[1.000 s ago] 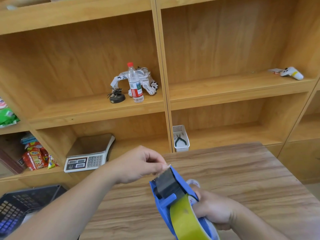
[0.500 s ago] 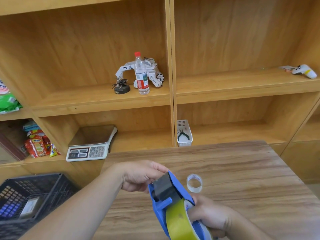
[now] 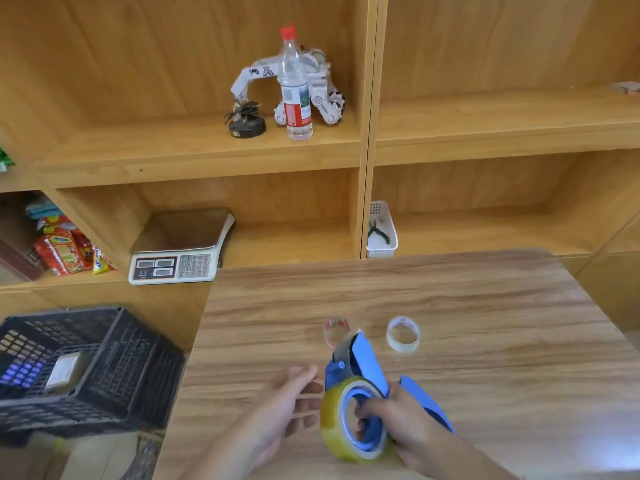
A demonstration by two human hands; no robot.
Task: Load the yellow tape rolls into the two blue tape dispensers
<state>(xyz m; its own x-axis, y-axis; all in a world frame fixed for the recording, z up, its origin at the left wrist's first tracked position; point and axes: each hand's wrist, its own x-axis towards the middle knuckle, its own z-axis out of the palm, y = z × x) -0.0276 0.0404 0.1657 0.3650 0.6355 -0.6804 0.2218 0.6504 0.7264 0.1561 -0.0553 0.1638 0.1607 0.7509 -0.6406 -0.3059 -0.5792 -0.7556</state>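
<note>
Where it pinched before, left hand (image 3: 289, 407) seemingly hovers off blue dispenser (image 3: 360, 367).

I see a glossy translucent yellow tape roll (image 3: 341, 419) in my right hand (image 3: 403, 422), on a smooth matt blue plastic dispenser (image 3: 363, 368), clear shiny tape rings (image 3: 403, 333) beyond it, matt wood-grain table (image 3: 485, 341) beneath

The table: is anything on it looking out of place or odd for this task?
Slightly. Two small clear tape rolls lie loose on the table beyond the blue dispenser, though the task uses yellow tape. Nothing looks spilled or damaged.
</note>
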